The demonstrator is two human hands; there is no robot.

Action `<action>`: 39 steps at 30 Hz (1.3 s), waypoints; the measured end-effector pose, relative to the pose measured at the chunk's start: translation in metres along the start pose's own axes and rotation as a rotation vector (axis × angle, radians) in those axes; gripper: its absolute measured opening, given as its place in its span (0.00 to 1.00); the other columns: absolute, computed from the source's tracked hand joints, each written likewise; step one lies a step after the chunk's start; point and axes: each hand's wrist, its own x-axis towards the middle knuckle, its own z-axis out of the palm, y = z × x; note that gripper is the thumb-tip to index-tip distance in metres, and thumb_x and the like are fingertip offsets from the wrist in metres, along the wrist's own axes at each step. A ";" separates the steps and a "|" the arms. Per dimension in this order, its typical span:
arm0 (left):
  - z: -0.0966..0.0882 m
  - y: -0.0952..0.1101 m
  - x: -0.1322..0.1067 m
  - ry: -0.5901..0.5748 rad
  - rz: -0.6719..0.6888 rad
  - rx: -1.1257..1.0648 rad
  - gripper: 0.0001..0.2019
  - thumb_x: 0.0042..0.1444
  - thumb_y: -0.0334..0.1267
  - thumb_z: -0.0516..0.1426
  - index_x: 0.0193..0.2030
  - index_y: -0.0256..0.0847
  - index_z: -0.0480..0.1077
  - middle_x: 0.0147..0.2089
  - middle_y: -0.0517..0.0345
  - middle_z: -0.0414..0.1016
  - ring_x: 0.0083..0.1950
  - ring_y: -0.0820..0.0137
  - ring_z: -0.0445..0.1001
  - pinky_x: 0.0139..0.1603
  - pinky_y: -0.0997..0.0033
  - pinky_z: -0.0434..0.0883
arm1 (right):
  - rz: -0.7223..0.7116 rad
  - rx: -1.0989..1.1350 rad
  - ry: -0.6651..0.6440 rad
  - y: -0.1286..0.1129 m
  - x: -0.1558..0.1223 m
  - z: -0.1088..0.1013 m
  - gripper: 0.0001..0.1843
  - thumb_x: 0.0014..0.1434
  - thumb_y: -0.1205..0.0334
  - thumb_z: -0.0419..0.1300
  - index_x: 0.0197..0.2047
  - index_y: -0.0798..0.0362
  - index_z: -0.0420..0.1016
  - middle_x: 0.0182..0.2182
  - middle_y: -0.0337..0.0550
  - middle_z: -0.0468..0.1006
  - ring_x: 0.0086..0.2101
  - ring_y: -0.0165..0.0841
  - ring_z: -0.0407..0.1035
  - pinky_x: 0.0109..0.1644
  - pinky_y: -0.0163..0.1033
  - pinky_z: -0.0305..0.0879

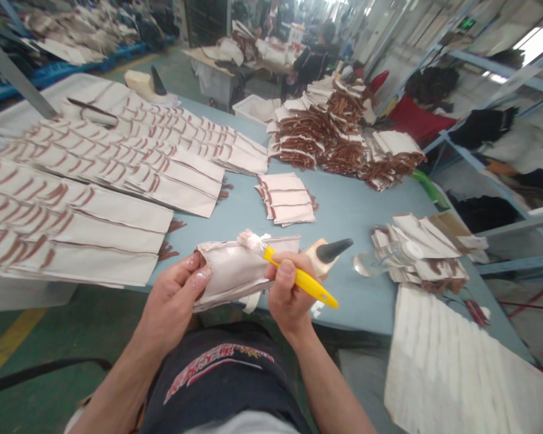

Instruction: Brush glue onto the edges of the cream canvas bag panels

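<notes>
My left hand (174,301) pinches the near left edge of a pale leather piece (235,268) lying at the front edge of the blue table (344,205). My right hand (288,292) is closed round the yellow handle of a small brush (294,274), whose white bristles (250,240) rest on the top of the piece. A bottle with a black cone nozzle (328,252) lies just right of my right hand.
Rows of overlapping cream pieces with brown trim (95,181) cover the left of the table. A small stack (285,198) lies in the middle, large piles (339,132) at the back, another pile (423,253) at right. White sheet (452,367) front right. A person sits far behind.
</notes>
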 end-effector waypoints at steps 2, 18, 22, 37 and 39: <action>0.000 -0.001 -0.002 -0.006 -0.060 -0.038 0.19 0.64 0.50 0.66 0.55 0.40 0.84 0.26 0.63 0.74 0.25 0.68 0.66 0.26 0.72 0.66 | 0.008 0.045 0.014 -0.005 -0.002 -0.005 0.10 0.78 0.60 0.54 0.46 0.47 0.77 0.24 0.32 0.79 0.24 0.31 0.77 0.33 0.37 0.76; 0.005 0.010 -0.008 -0.064 0.001 0.056 0.17 0.58 0.53 0.68 0.28 0.42 0.79 0.24 0.60 0.73 0.28 0.67 0.67 0.31 0.69 0.70 | 0.141 0.385 -0.068 -0.041 -0.005 0.017 0.13 0.81 0.53 0.54 0.47 0.47 0.78 0.23 0.31 0.77 0.19 0.28 0.71 0.29 0.34 0.74; -0.004 0.004 -0.009 -0.094 -0.080 -0.109 0.18 0.61 0.50 0.69 0.50 0.40 0.85 0.30 0.59 0.79 0.33 0.64 0.74 0.38 0.69 0.75 | 0.224 0.341 0.069 -0.031 -0.003 -0.006 0.16 0.82 0.53 0.52 0.43 0.47 0.76 0.21 0.29 0.72 0.17 0.28 0.67 0.24 0.34 0.68; -0.009 0.002 -0.014 -0.123 -0.136 -0.104 0.16 0.60 0.54 0.68 0.42 0.42 0.84 0.23 0.63 0.69 0.26 0.67 0.66 0.29 0.67 0.66 | 0.203 0.356 0.058 -0.032 -0.014 -0.003 0.11 0.81 0.56 0.54 0.46 0.45 0.76 0.23 0.29 0.73 0.19 0.29 0.68 0.27 0.36 0.70; -0.010 0.002 -0.013 -0.140 -0.121 -0.099 0.16 0.60 0.54 0.67 0.39 0.42 0.82 0.24 0.63 0.68 0.26 0.68 0.64 0.29 0.68 0.64 | 0.186 0.345 0.042 -0.029 -0.017 0.001 0.12 0.80 0.56 0.54 0.45 0.46 0.76 0.22 0.29 0.72 0.18 0.28 0.67 0.25 0.34 0.68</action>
